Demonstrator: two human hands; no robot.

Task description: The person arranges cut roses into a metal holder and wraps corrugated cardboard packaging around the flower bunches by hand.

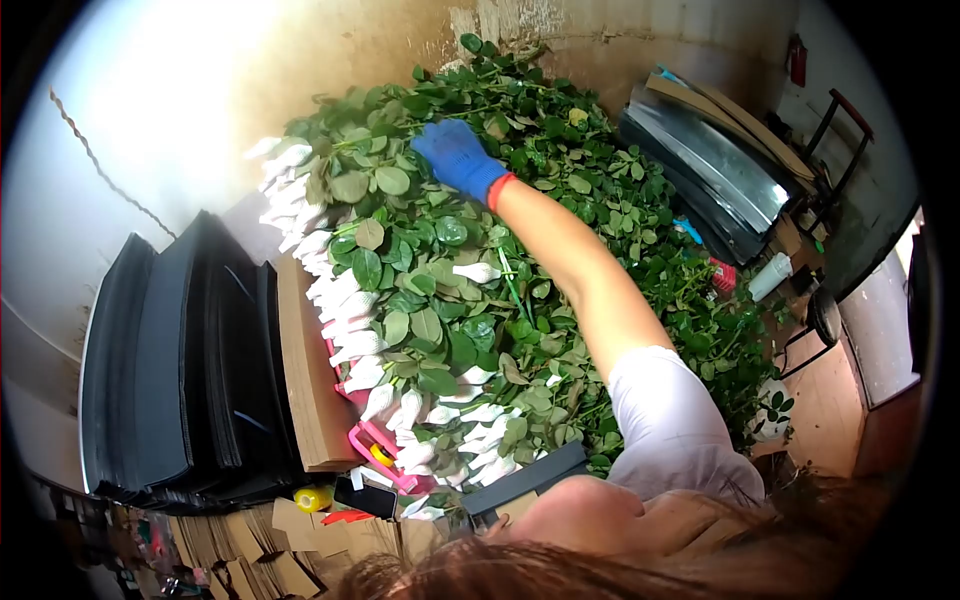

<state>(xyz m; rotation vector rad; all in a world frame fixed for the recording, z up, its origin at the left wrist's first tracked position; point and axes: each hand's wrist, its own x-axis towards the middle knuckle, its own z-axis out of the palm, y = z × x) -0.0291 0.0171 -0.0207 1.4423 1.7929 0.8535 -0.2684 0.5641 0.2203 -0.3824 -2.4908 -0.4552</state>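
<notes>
My right hand point(455, 157), in a blue glove with a red cuff, reaches into the upper part of a big pile of leafy green stems point(560, 130). The back of the glove faces up and its fingers are hidden, so a hold on a stem cannot be made out. White-sleeved flower heads point(340, 305) line the left edge of the pile, with more at its lower edge. One white-sleeved bud point(477, 272) lies apart from them, among the leaves below my hand. My left hand is not in view.
Black sheets point(160, 370) and brown cardboard point(315, 370) stand at the left. A pink holder point(385, 455), yellow tape roll point(313, 498) and phone point(366, 496) sit at the lower left. Shiny metallic sheets point(720, 160) lean at the upper right, near a white cup point(770, 277).
</notes>
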